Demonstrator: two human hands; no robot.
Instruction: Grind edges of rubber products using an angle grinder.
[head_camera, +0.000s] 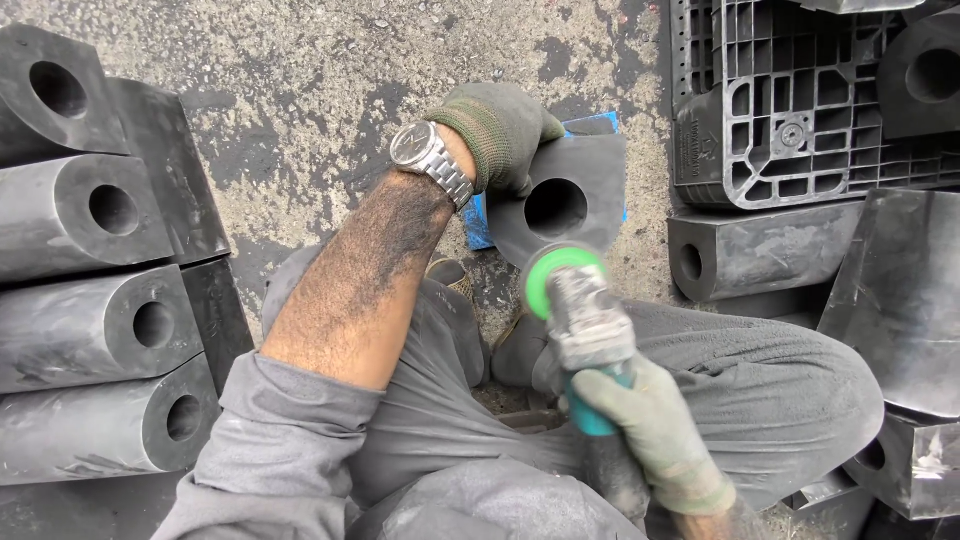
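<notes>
Rubber block (575, 195), black with a round hole through its middle, stands on the gritty ground (300, 90) just ahead of the seated person's knees, resting partly over a blue sheet (478, 225). Left hand (500, 130) (in a dark green glove, a metal wristwatch (428, 155) on the bare, soot-dusted forearm) lies on the block's upper left edge, fingers curled over it in a steadying grip. Right hand (650, 430), in a paler green glove, is clenched around the body of an angle grinder (590, 325); the tool's green disc guard sits against the block's lower edge, just below the hole. To the left, a stack of similar black blocks (95, 310) lies on its side, holes facing right. To the right, more blocks (750, 250) lie beside a dark plastic pallet (800, 100).
</notes>
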